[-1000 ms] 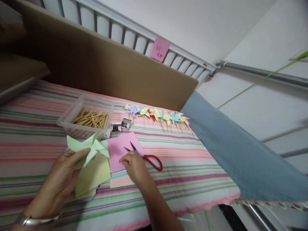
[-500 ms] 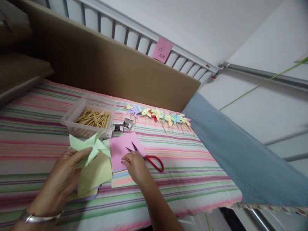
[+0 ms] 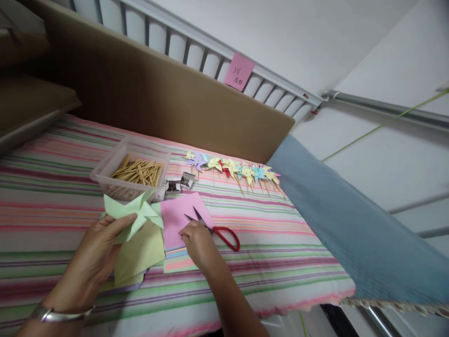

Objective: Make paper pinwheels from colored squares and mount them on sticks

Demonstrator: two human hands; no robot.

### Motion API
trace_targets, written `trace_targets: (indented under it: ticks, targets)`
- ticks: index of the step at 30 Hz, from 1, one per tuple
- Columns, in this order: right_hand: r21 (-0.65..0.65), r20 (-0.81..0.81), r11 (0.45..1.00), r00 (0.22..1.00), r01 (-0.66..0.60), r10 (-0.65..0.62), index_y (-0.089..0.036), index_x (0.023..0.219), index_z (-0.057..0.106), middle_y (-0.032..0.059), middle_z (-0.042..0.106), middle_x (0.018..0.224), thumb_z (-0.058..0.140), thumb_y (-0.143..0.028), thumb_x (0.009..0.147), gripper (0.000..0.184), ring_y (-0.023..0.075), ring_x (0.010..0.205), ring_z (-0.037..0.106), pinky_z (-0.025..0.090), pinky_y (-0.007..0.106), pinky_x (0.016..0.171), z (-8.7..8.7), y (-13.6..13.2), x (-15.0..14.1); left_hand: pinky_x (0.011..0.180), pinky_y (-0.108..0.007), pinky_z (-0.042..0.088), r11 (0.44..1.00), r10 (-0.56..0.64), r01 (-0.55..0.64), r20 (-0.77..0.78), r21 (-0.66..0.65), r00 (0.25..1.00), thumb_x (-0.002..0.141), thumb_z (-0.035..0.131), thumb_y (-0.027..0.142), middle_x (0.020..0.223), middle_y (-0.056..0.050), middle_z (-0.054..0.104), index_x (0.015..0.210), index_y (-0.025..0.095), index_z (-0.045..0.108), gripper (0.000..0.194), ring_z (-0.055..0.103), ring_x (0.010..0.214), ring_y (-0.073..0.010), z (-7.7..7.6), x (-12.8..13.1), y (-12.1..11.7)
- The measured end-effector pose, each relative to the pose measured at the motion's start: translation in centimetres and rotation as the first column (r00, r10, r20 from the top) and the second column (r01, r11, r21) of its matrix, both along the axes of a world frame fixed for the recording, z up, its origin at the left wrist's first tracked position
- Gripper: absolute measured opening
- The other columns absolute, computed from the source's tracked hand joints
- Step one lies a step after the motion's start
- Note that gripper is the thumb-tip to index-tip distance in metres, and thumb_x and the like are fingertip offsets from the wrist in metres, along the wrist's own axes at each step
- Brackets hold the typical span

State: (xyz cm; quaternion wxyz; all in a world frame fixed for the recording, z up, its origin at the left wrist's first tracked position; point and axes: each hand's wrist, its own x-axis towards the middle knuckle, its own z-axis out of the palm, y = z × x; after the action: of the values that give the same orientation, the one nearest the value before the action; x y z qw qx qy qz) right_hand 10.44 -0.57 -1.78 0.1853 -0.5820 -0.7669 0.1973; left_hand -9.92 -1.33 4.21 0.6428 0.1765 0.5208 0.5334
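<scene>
A lt-green paper pinwheel [image 3: 140,216] is held by L hand [image 3: 93,245], btwn thumb & fingers, above yellow paper [image 3: 142,255]. R hand [image 3: 199,241] is held over pink paper [image 3: 171,222], fingertips pinched narrow; can't be told if anything's gripped. Red-handled scissors [image 3: 229,229] are partly hidden by it. Farther out, wooden sticks [image 3: 140,172] are held in a plastic tub [image 3: 100,174], w/ sm. boxes [image 3: 173,187] set beside. More pinwheels [image 3: 231,166] are lined up on striped cloth [image 3: 280,276], nr. the cardboard [image 3: 175,103].

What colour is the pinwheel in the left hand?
The pinwheel in the left hand is pale green; the head view shows it best.
</scene>
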Motion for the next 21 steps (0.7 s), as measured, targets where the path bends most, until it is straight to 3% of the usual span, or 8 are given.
trace_targets:
  ticks: [5,10,14,18,21]
  targets:
    - [-0.024,0.017,0.998,0.998,0.060,-0.060,-0.017,0.084,0.072,0.0074,0.068,0.088,0.061,-0.007,0.076,0.017,0.0180,0.084,0.062,0.046,0.025,0.077,0.1,0.0,-0.2,0.052,-0.024,0.051,1.000,0.011,-0.013,0.063,0.027,0.998,0.050,0.078,0.017,0.060,0.001,0.072,0.076,0.018,0.069,0.028,0.065,0.052,-0.0174,-1.2,-0.3,0.4]
    - [-0.017,0.029,0.996,0.996,0.087,-0.087,-0.017,0.081,0.070,0.0070,0.065,0.083,0.055,-0.004,0.077,0.020,0.0186,0.081,0.060,0.044,0.027,0.075,-0.5,0.3,-0.4,0.048,-0.021,0.048,0.998,-0.012,0.008,0.061,0.059,0.998,0.053,0.078,0.019,0.056,-0.002,0.070,0.062,0.014,0.067,0.015,0.063,0.049,-0.0158,-1.4,-0.1,0.4]
    - [-0.005,0.015,0.994,0.994,0.105,-0.105,-0.017,0.080,0.068,0.0088,0.064,0.085,0.051,-0.004,0.078,0.021,0.0209,0.084,0.059,0.044,0.030,0.076,-0.6,0.5,-0.3,0.053,-0.025,0.050,0.997,-0.039,0.035,0.054,0.076,0.998,0.056,0.077,0.021,0.061,-0.003,0.072,0.072,0.013,0.069,0.019,0.065,0.053,-0.0175,-1.3,0.2,0.2]
    - [-0.018,-0.160,0.988,0.975,0.153,-0.154,-0.018,0.075,0.064,0.0059,0.063,0.082,0.048,-0.006,0.078,0.020,0.0193,0.080,0.059,0.044,0.028,0.074,0.9,0.3,-0.2,0.061,-0.028,0.050,0.993,-0.030,0.024,0.054,0.116,0.998,0.057,0.078,0.023,0.069,-0.005,0.074,0.083,0.012,0.070,0.029,0.067,0.061,-0.0194,-1.9,0.4,0.2]
    - [-0.038,-0.360,0.985,0.917,0.169,-0.172,-0.019,0.074,0.061,0.0016,0.061,0.074,0.049,-0.012,0.078,0.014,0.0178,0.073,0.058,0.044,0.027,0.070,2.7,-0.2,-0.3,0.064,-0.030,0.049,0.991,-0.042,0.036,0.047,0.127,0.998,0.059,0.076,0.024,0.070,-0.006,0.073,0.084,0.012,0.070,0.028,0.066,0.063,-0.0207,-2.5,0.5,0.3]
